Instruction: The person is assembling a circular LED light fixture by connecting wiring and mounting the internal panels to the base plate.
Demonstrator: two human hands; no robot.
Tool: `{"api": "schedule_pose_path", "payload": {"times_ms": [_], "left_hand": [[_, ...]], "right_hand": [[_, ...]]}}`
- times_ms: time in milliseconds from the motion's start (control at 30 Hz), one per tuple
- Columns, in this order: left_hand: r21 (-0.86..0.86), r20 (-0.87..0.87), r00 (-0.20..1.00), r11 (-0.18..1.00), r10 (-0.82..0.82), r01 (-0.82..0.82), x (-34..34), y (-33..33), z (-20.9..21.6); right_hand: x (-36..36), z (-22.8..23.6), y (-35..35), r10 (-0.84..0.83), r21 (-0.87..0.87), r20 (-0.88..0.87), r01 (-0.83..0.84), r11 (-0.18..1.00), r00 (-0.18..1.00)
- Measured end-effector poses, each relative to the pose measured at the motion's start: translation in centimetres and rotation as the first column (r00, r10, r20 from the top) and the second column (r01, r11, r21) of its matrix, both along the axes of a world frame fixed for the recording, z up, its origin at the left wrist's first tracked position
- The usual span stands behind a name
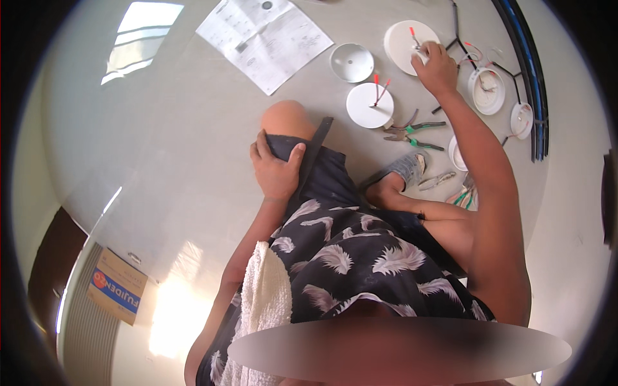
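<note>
And here's the large white disc (400, 48), sitting at the upper right of the frame, with the right hand (440, 67) over its right side. The right fingers are bent in toward the middle, thumb tucked close, right by a red-tipped wire (412, 31) standing up from the disc. Is anything pinched there? I can't tell; the hand covers too much. For good work here, I'd say, keep the pressure light and square, guide the wire by its insulated length, and don't tug at the red tip (a thin lead looks easy to kink).

Just below and left, the smaller white disc (358, 108) shows its own pair of red-tipped wires, with a white bowl (351, 62) near it. Pliers with green handles (408, 134) lie below those, within easy reach, I'd judge. Over at the right, a white ring (473, 96) sits close to the black cables (531, 77).

Now the left hand (277, 170), around the centre of the frame: its fingers are spread over the bent knee (288, 118), gripping no part. It could steady the disc's rim. Top centre, a printed sheet (264, 48) lies flat on the floor (193, 141), handy for checking.
</note>
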State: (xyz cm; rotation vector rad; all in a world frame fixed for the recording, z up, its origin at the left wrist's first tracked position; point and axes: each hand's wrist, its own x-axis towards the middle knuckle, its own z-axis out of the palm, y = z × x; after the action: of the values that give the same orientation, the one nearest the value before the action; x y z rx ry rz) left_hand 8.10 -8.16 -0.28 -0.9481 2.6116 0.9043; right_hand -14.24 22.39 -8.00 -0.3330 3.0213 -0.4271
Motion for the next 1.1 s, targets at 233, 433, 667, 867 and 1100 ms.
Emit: {"api": "schedule_pose_path", "payload": {"times_ms": [233,433,667,867,1100], "left_hand": [[-0.037,0.027,1.000,0.999,-0.008,0.009,-0.2,0.1,0.3],[-0.010,0.037,0.999,1.000,-0.004,0.005,-0.3,0.0,0.4],[-0.031,0.017,1.000,0.999,-0.025,0.025,0.0,-0.1,0.0],[0.013,0.068,0.998,1.000,0.010,-0.011,-0.3,-0.1,0.6],[0.035,0.024,0.999,0.999,-0.022,0.021,-0.2,0.0,0.0]], "right_hand": [[6.2,0.5,-1.1,0.483,-0.276,0.331,-0.406,0.871,0.811],[9.1,-1.5,-2.5,0.412,-0.236,0.321,-0.349,0.907,0.853],[9.9,-2.5,-3.7,0.358,-0.315,0.262,-0.271,0.910,0.896],[10.3,-2.7,-4.5,0.337,-0.316,0.259,-0.250,0.915,0.905],[10.1,-2.4,-3.7,0.342,-0.333,0.314,-0.235,0.913,0.885]]}}
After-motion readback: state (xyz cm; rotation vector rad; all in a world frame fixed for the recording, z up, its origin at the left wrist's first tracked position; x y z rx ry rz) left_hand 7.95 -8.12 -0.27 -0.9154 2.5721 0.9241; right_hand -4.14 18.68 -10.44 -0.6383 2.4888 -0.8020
